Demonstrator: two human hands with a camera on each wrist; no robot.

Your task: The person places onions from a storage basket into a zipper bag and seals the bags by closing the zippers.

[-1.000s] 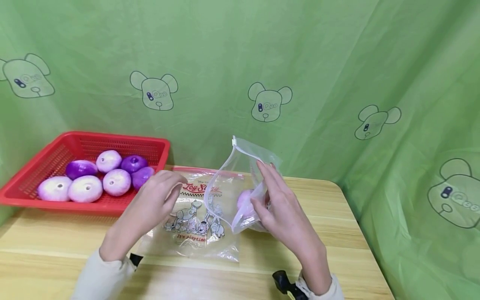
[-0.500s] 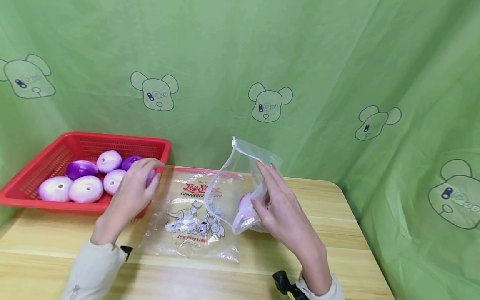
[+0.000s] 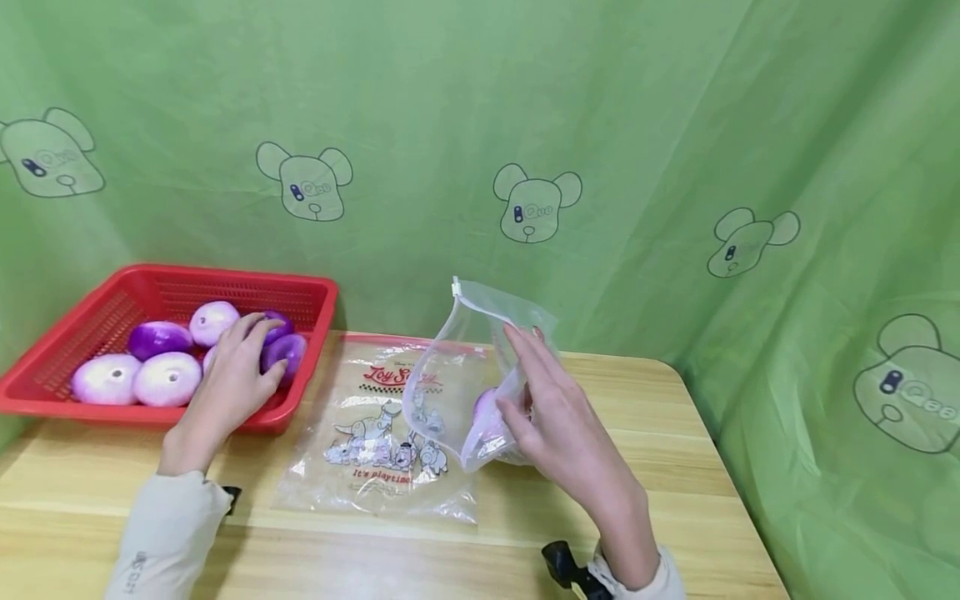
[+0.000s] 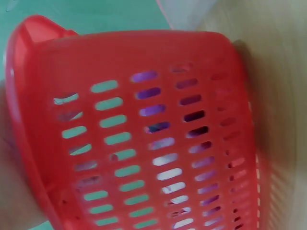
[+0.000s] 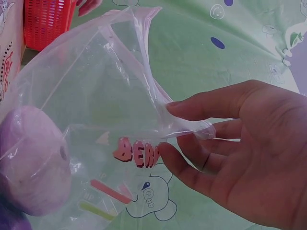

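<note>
My left hand (image 3: 232, 371) reaches over the front rim of the red basket (image 3: 321, 329), fingers loosely bent above the onions. A dark purple onion (image 3: 291, 354) lies right at its thumb and fingertips; a paler one is mostly hidden beneath the hand. My right hand (image 3: 558, 417) pinches the edge of a clear zip bag (image 3: 495, 304), whose mouth gapes toward the left. Inside this bag sits a pale purple onion (image 5: 36, 163), with a darker purple piece (image 5: 12, 221) below it in the right wrist view. The left wrist view shows mainly the basket's slotted wall (image 4: 139, 52).
A second clear bag (image 3: 375, 500), printed with cartoon figures and a red zip, lies flat between basket and upright bag. Several more onions (image 3: 168, 379) fill the basket. The wooden table (image 3: 652, 500) ends at a green curtain (image 3: 420, 125) behind and to the right.
My left hand has moved left, from above the flat bag to over the onions inside the basket. My right hand keeps holding the upright bag almost unmoved.
</note>
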